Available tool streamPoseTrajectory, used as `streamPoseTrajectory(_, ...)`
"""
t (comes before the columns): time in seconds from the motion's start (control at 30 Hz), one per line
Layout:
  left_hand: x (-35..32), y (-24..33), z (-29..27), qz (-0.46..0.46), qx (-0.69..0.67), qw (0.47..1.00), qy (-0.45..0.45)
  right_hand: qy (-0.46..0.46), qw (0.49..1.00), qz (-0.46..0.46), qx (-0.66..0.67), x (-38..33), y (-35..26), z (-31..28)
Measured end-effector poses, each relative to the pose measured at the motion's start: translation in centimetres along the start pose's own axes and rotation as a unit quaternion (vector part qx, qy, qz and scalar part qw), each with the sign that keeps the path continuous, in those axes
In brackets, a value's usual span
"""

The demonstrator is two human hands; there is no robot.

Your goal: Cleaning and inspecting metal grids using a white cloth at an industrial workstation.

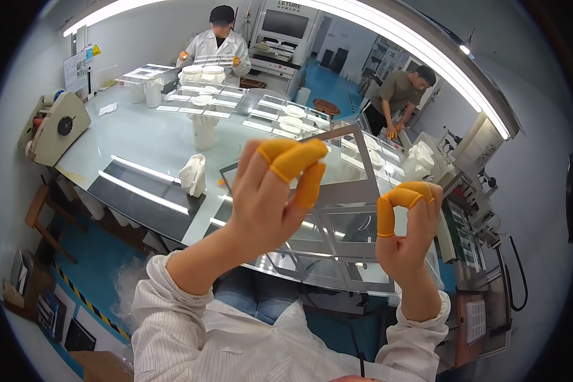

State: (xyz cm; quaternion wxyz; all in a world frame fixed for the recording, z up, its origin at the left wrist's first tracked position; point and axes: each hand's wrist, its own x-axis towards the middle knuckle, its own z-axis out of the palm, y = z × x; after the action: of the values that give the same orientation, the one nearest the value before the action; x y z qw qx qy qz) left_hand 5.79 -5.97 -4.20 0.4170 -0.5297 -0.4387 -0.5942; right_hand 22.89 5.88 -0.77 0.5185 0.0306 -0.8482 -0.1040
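Large dark Latin capitals on white machine (275,46) at back, above its screen (283,23); smaller line of characters beneath, too small to make out. Yellow triangular warning sign (96,49) on left wall, mark inside dark; small blue label (89,55) just beside it. White sheet (76,71) near these carries fine print, too small to read.

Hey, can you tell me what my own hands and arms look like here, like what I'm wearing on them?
Your left hand and right hand each wear stretchy orange-yellow finger cots on several digits, with the palms ungloved. Your loose white sleeves have thin dark stripes and end short of bare wrists.
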Motion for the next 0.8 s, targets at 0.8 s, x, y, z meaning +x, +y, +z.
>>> streamPoseTrajectory(0.8,2.3,-4.5,2.3,0.305,0.104,0.943,-0.086,-0.016,0.977,0.16,0.139,-1.2,1.3,2.5)
